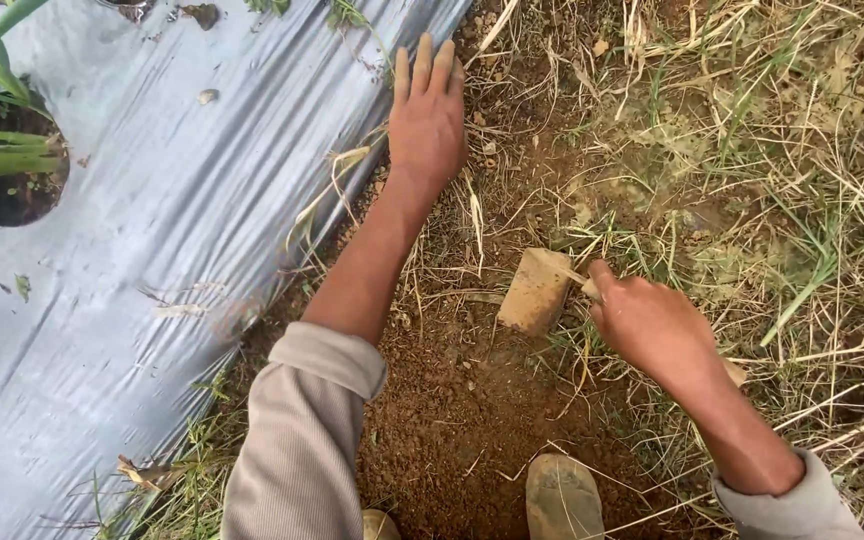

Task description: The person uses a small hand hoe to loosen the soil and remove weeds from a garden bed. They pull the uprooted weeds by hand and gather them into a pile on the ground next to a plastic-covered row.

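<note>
Right hand (652, 325) clamped on hoe (535, 290), left hand (426, 118) flat, fingers apart — risks nicking plastic sheet (152, 250) if swung wide.

Silver mulch sheet (152, 250), dry grass (782, 150)

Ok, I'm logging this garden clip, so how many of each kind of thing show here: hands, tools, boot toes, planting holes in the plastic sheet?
Hands: 2, left hand flat on the soil, right hand gripping the tool
Small hoe blade: 1
Muddy boot toes: 2
Planting holes in the silver mulch sheet: 1
Total: 6
</note>
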